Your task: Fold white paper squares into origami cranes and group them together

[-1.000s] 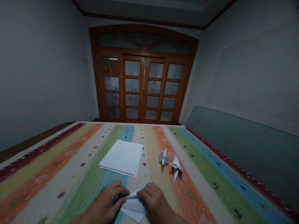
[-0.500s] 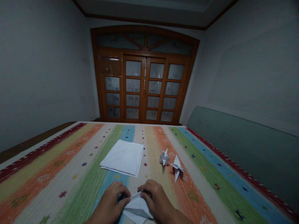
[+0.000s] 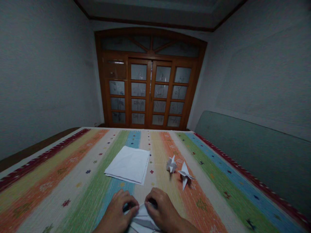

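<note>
A partly folded sheet of white paper [image 3: 143, 220] lies at the near edge of the view, between my hands. My left hand [image 3: 122, 208] pinches its left upper edge between thumb and fingertips. On the other side, my right hand [image 3: 160, 207] grips the upper right part with thumb and curled fingers. The paper's middle bulges, with a shaded fold across it, and its lower end runs out of view. Beyond my right hand stand two folded white paper cranes, a smaller crane [image 3: 171, 164] and a larger crane [image 3: 186, 175].
A stack of white square paper sheets [image 3: 128, 164] lies beyond my left hand. A striped, multicoloured tablecloth [image 3: 85, 191] covers the table. Along the right side runs a grey-green panel [image 3: 255, 149]. Wooden doors with glass panes [image 3: 150, 90] stand behind the table.
My hands have come slightly closer together over the paper. My left thumb and fingertips have moved right along its upper edge, and the paper's top now rises in a narrower peak.
</note>
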Motion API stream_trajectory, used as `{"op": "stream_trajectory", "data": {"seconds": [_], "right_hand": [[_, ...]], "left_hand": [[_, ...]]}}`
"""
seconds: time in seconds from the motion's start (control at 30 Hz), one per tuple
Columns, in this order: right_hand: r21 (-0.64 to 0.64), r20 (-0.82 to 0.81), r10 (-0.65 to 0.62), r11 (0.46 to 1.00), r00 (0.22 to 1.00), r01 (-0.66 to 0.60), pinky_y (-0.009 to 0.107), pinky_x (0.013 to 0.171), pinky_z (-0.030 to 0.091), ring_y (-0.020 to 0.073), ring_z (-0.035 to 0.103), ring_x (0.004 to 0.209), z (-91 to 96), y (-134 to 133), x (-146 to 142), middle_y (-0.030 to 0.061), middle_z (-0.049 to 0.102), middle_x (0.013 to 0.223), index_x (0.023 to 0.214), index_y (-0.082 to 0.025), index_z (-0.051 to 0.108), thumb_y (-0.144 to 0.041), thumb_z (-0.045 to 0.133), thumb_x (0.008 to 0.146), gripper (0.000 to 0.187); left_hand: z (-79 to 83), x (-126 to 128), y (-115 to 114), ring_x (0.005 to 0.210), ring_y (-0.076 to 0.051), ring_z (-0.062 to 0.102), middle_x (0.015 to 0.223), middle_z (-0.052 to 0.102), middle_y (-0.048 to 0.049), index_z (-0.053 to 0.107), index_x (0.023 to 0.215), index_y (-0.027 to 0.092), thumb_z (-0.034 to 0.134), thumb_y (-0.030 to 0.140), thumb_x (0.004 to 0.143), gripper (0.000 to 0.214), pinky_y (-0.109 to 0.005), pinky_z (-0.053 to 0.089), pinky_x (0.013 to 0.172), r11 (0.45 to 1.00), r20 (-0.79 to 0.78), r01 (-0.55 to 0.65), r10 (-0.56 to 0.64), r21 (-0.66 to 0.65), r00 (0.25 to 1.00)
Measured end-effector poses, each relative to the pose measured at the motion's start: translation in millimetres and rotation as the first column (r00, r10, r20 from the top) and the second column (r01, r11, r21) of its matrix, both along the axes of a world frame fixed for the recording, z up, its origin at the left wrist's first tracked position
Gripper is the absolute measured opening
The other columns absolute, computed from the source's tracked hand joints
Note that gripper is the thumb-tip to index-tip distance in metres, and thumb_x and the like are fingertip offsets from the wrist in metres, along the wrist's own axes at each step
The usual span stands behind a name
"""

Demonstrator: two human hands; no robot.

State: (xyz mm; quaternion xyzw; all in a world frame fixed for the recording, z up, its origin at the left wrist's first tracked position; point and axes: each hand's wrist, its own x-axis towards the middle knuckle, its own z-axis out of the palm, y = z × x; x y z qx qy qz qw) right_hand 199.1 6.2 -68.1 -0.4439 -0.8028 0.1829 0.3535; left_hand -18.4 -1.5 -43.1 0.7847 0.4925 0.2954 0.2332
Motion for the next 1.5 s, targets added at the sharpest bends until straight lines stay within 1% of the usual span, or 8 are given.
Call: {"op": "stream_trajectory", "data": {"seconds": [0.17,0.4,0.53,0.73,1.07,1.2,1.33,1.5], "right_hand": [[0.031,0.032,0.060,0.998,0.998,-0.061,0.030,0.079,0.049,0.0212,0.066,0.086,2.2,-2.3,1.0,0.0075,0.072,0.091,0.092,-0.016,0.071,-0.005,0.064,0.088,0.013],[0.067,0.022,0.097,0.993,0.995,-0.099,0.027,0.075,0.049,0.0205,0.066,0.084,5.8,-4.9,3.0,0.0079,0.071,0.090,0.092,-0.016,0.071,-0.002,0.060,0.089,0.017],[0.063,0.065,0.094,0.993,0.993,-0.098,0.028,0.077,0.050,0.0212,0.068,0.087,5.4,-5.9,2.5,0.0077,0.071,0.094,0.098,-0.017,0.074,-0.005,0.066,0.087,0.018],[0.122,0.149,0.072,0.988,0.986,-0.090,0.028,0.075,0.048,0.0215,0.066,0.086,0.0,-6.0,2.3,0.0062,0.071,0.091,0.093,-0.020,0.076,-0.009,0.073,0.086,0.014],[0.160,0.072,0.122,0.978,0.990,-0.132,0.025,0.069,0.048,0.0189,0.065,0.081,-10.6,-2.3,7.5,0.0057,0.072,0.088,0.096,-0.019,0.077,0.001,0.066,0.082,0.027],[0.240,0.069,0.147,0.958,0.987,-0.159,0.027,0.067,0.047,0.0202,0.064,0.081,-14.4,-1.3,10.7,0.0067,0.071,0.086,0.094,-0.019,0.077,0.001,0.066,0.079,0.027],[0.269,0.166,0.147,0.945,0.975,-0.188,0.028,0.070,0.046,0.0214,0.062,0.084,-14.6,-0.9,14.8,0.0070,0.070,0.086,0.093,-0.020,0.075,0.002,0.065,0.080,0.027],[0.254,0.283,0.186,0.931,0.941,-0.261,0.027,0.068,0.046,0.0213,0.061,0.084,-12.7,-1.4,20.9,0.0080,0.070,0.090,0.105,-0.020,0.073,-0.002,0.068,0.081,0.030]], "left_hand": [[-0.2,4.2,-1.6,0.089,-0.028,0.063,0.082,0.070,-0.0050,0.077,0.080,0.020,0.071,0.023,0.090,0.013,-0.040,0.044,0.087,0.998,-0.069,-0.062,0.062,0.003,0.996],[-2.9,1.8,-1.8,0.089,-0.026,0.063,0.086,0.070,-0.0036,0.076,0.084,0.021,0.072,0.018,0.090,0.008,-0.036,0.046,0.084,1.000,-0.072,0.013,-0.013,0.003,0.997],[-4.3,1.7,-0.7,0.088,-0.025,0.064,0.085,0.070,-0.0035,0.074,0.082,0.019,0.072,0.015,0.089,0.009,-0.035,0.046,0.083,0.999,-0.052,0.034,-0.034,0.000,0.998],[-9.8,1.4,-1.1,0.086,-0.023,0.066,0.087,0.071,-0.0026,0.074,0.085,0.021,0.069,0.011,0.090,0.012,-0.032,0.048,0.079,0.997,-0.036,0.071,-0.071,0.005,0.997],[-12.4,-4.4,-3.9,0.087,-0.022,0.066,0.089,0.070,-0.0017,0.071,0.086,0.021,0.069,0.004,0.088,0.018,-0.030,0.049,0.077,0.996,-0.122,0.072,-0.065,0.057,0.990],[-18.8,-9.7,1.5,0.080,-0.020,0.064,0.087,0.067,-0.0009,0.065,0.085,0.021,0.071,0.003,0.086,0.019,-0.026,0.046,0.071,0.958,-0.211,0.174,-0.126,0.229,0.969],[-15.5,-16.8,6.5,0.074,-0.020,0.059,0.081,0.065,-0.0016,0.060,0.085,0.022,0.063,0.006,0.093,0.017,-0.027,0.041,0.065,0.840,-0.351,0.360,-0.220,0.406,0.910],[7.7,-26.0,5.0,0.081,-0.019,0.062,0.093,0.066,-0.0035,0.062,0.095,0.022,0.053,0.002,0.093,0.022,-0.026,0.043,0.068,0.874,-0.266,0.432,-0.372,0.223,0.889]]}}
